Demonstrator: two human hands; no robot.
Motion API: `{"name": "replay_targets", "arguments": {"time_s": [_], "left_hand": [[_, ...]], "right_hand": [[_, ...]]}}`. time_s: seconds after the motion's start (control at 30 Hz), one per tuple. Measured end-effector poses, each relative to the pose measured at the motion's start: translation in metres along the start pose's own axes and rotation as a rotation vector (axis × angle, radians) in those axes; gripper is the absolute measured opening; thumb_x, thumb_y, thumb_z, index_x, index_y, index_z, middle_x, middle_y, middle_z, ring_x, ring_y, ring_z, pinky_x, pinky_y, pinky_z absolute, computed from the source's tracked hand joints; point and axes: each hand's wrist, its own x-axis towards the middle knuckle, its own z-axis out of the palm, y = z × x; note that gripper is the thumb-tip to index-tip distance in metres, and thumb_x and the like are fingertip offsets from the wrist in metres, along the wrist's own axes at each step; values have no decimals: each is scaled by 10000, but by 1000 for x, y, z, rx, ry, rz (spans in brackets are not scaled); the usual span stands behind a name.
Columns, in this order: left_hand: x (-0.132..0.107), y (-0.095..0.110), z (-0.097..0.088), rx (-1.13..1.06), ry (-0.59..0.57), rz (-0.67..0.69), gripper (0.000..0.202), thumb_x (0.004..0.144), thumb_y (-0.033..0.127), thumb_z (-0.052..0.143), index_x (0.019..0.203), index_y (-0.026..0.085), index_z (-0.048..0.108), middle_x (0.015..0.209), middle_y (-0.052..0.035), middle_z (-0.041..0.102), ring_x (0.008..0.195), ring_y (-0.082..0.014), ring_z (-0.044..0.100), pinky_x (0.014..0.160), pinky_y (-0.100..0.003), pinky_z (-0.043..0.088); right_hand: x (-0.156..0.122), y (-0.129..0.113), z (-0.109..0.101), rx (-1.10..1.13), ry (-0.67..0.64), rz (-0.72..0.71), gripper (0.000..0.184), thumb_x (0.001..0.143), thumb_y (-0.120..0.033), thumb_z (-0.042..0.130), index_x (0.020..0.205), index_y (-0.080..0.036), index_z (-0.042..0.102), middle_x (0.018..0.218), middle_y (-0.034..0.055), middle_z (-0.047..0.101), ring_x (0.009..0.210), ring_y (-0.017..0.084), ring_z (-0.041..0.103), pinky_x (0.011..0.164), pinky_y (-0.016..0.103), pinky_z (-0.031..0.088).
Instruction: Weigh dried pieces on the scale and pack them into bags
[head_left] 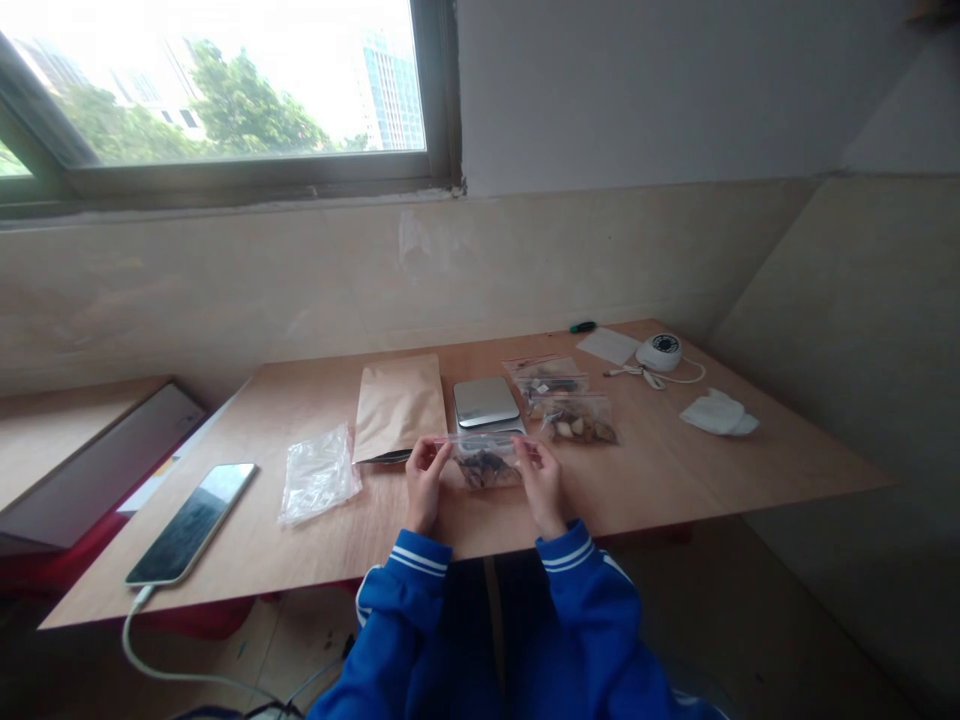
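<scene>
Between my hands is a clear zip bag (489,470) with dark dried pieces inside, close to the table's front edge. My left hand (427,480) pinches its upper left corner. The upper right corner is pinched by my right hand (541,482). Just behind the bag lies a small silver-topped kitchen scale (485,402), its front partly covered by the bag. To the right of the scale are more filled zip bags, one with pale and brown chunks (579,420) and others behind it (551,380). A brown paper pouch (401,405) lies left of the scale.
Clear empty plastic bags (319,475) lie at left, near a phone (193,525) plugged into a cable. At right are a white dome-shaped device (660,350) with a cord, white paper (607,346), a green-handled tool (583,327) and a crumpled white item (718,412).
</scene>
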Motion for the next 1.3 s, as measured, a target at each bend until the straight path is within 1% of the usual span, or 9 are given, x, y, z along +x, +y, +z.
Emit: {"name": "replay_targets", "arguments": {"time_s": [0.17,0.3,0.47,0.73,0.9,0.97,1.1,1.3], "left_hand": [[1,-1,3,-38,-9,-18,215,777,392,657,804,185,607,799,-1,633,790,-148,592,759,-272,459],[2,-4,2,-32,22,-13,240,768,394,668,875,183,628,844,-15,649,830,-161,604,791,-286,465],[2,-6,1,-2,34,-10,221,758,380,683,828,174,644,811,-10,650,815,-159,601,786,-279,453],[1,-5,0,1,18,-25,219,758,380,681,837,177,658,827,-17,662,824,-167,600,790,-284,448],[0,-4,0,-4,11,-25,202,772,365,671,844,177,649,835,-15,654,838,-166,596,810,-287,443],[0,-4,0,-8,10,-26,196,774,360,671,844,179,645,831,-11,650,832,-162,594,805,-283,443],[0,-3,0,-3,3,-21,197,775,361,670,851,181,644,834,-13,654,830,-165,594,798,-284,445],[-1,-2,0,8,-10,-15,199,776,366,668,845,180,648,836,-19,660,829,-169,600,794,-284,448]], "right_hand": [[-1,-5,2,22,-42,5,382,790,-496,628,948,-153,686,889,81,712,776,205,677,673,320,569],[-1,-2,1,-2,1,-47,371,822,-494,587,949,-158,679,929,88,711,838,217,675,720,342,566],[0,1,0,-49,52,-114,326,841,-475,569,908,-169,661,935,84,703,870,209,657,747,334,547],[-1,-2,-1,-49,61,-104,334,829,-488,580,908,-176,670,973,84,692,911,223,642,792,351,516],[-1,-3,-1,-8,16,-63,392,868,-530,492,952,-189,666,1013,89,690,946,226,636,805,342,515],[0,-1,-1,9,25,-44,396,855,-542,506,954,-189,656,974,84,695,914,225,643,779,338,523],[1,3,-1,38,66,-27,377,806,-532,589,938,-182,635,883,68,697,843,217,653,725,333,534],[1,3,-1,14,68,-62,335,804,-483,618,935,-175,649,927,75,692,849,202,642,763,333,521]]}}
